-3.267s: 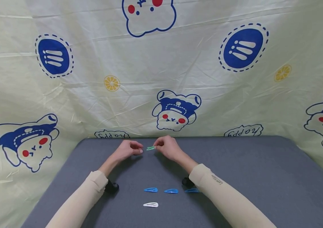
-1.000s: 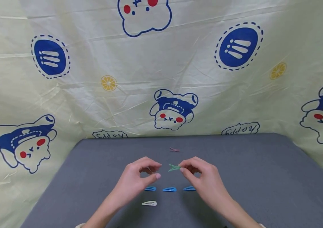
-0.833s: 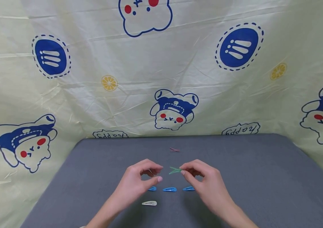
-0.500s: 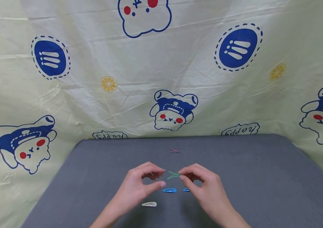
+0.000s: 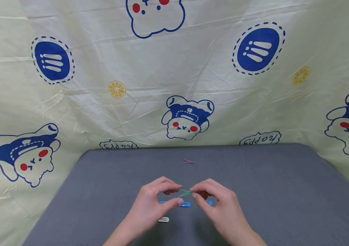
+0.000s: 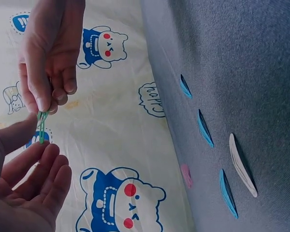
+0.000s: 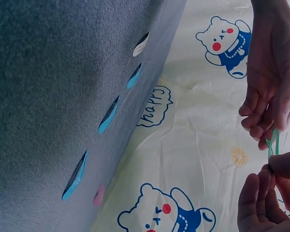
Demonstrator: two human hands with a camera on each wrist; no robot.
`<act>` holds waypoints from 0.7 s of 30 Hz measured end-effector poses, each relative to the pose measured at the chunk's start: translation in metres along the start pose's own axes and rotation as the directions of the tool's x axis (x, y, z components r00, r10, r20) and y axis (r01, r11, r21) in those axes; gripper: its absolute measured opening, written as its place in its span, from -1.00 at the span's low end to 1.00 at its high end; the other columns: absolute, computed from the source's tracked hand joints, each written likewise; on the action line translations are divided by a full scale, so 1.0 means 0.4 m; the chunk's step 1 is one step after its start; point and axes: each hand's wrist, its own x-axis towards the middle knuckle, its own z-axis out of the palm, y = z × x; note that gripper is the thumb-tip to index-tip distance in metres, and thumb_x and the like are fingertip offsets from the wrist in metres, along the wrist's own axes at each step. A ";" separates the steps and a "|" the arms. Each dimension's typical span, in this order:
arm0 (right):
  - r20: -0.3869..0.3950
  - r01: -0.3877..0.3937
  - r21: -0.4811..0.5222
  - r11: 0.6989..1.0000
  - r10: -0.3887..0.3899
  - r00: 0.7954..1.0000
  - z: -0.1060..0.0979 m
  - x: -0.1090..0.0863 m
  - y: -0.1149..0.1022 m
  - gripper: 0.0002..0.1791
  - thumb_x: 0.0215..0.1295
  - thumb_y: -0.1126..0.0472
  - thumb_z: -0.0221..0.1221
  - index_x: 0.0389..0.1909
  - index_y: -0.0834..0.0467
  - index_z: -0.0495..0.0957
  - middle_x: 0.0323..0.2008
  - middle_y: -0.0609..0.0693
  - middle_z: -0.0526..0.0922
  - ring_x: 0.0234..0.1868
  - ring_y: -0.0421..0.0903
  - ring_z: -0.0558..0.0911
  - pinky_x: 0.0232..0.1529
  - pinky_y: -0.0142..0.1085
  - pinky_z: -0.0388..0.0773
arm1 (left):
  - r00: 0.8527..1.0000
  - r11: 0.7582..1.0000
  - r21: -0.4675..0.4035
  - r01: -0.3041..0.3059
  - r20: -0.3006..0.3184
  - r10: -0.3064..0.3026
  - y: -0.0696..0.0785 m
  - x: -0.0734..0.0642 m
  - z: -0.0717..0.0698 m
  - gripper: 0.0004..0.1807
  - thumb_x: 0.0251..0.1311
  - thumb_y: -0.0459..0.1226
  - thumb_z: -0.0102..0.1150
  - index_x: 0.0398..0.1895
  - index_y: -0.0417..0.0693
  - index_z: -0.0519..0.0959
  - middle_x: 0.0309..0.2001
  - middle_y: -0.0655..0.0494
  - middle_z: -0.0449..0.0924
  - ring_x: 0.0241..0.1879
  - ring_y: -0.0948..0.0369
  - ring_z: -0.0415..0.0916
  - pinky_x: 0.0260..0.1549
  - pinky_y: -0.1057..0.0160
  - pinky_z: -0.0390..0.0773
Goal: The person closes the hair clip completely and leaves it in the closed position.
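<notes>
Above the table, a green snap hair clip (image 5: 186,192) is sprung apart, its two legs pointing left. My right hand (image 5: 222,201) pinches its joined end between thumb and index finger. The left hand (image 5: 153,203) has its thumb and index fingertips at the two spread legs, one at each, seemingly touching them. In the left wrist view the green clip (image 6: 42,128) spans between both hands' fingertips. Below lie blue hair clips (image 5: 185,204) in a row and a white hair clip (image 5: 164,219), partly hidden by the hands in the head view.
A pink hair clip (image 5: 188,161) lies farther back on the grey cloth-covered table (image 5: 254,191), its legs apart. Behind the table's far edge hangs a pale printed curtain (image 5: 150,112).
Earlier the right hand held the green clip near the table's far edge; both hands have since come nearer. Over the last second the left fingertips closed in on the clip's legs.
</notes>
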 end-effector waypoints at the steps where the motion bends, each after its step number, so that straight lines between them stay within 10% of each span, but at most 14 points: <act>1: 0.004 0.008 0.006 1.000 -0.008 1.000 0.001 -0.001 0.000 -0.71 0.22 0.31 0.35 -0.27 -0.22 0.65 -0.34 -0.32 0.59 -0.35 -0.29 0.56 -0.32 -0.35 0.56 | 1.000 1.000 -0.006 -0.005 -0.002 0.005 0.000 0.000 0.000 -0.77 0.12 -0.15 0.43 -0.14 0.20 0.71 -0.19 0.42 0.61 -0.22 0.30 0.54 -0.17 0.25 0.55; 15: -0.008 0.059 0.123 0.991 -0.058 0.998 0.018 -0.010 0.022 -0.87 0.32 0.18 0.26 -0.17 -0.09 0.67 -0.27 -0.19 0.63 -0.31 -0.22 0.58 -0.31 -0.34 0.56 | 0.997 0.998 -0.049 0.026 -0.073 -0.030 -0.001 0.001 0.011 -0.85 0.15 -0.30 0.39 -0.34 0.24 0.73 -0.33 0.36 0.66 -0.31 0.30 0.57 -0.30 0.27 0.55; 21: 0.076 -0.107 0.352 0.930 0.086 0.993 0.021 -0.008 0.031 -0.88 0.31 0.20 0.27 -0.16 0.00 0.69 -0.24 -0.03 0.67 -0.24 -0.02 0.63 -0.21 -0.26 0.61 | 0.996 0.983 -0.163 0.087 -0.009 -0.089 -0.007 0.003 0.004 -0.91 0.18 -0.26 0.37 -0.33 0.18 0.74 -0.34 0.29 0.67 -0.29 0.20 0.57 -0.29 0.25 0.55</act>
